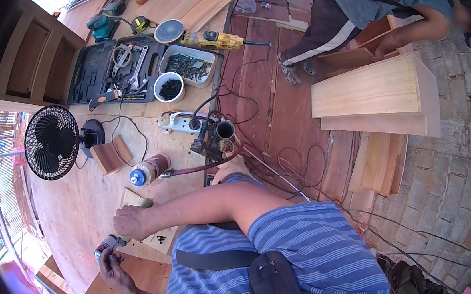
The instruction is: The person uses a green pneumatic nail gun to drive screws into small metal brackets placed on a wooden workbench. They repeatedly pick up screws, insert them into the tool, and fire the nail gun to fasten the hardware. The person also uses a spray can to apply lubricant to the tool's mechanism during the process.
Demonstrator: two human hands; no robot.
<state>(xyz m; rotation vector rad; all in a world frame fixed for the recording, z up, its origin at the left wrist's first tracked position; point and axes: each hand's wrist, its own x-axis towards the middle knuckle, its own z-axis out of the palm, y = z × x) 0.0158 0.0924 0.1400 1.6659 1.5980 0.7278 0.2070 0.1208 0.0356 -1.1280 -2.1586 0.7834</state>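
Note:
My right hand (132, 222) is closed round the grip of a green power drill (122, 241), with a green end of the tool showing on its far side. The drill's dark and silver front (106, 245) points toward my left hand (114, 270). The fingers of that hand are bent and pinched close to the tool's tip; what lies between them is too small to make out. Under the hands is a wooden panel (134, 265). Several small black screws (161, 239) lie on a pale board (157, 246) by my striped shirt.
On the workbench (77, 205) stand a black fan (52, 142), a bottle (150, 169), a power strip (186, 123), screw tubs (169, 88), an open tool case (91, 69) and a yellow grinder (212, 40). Cables (303, 160) cross the floor. A person (369, 17) handles a wooden drawer.

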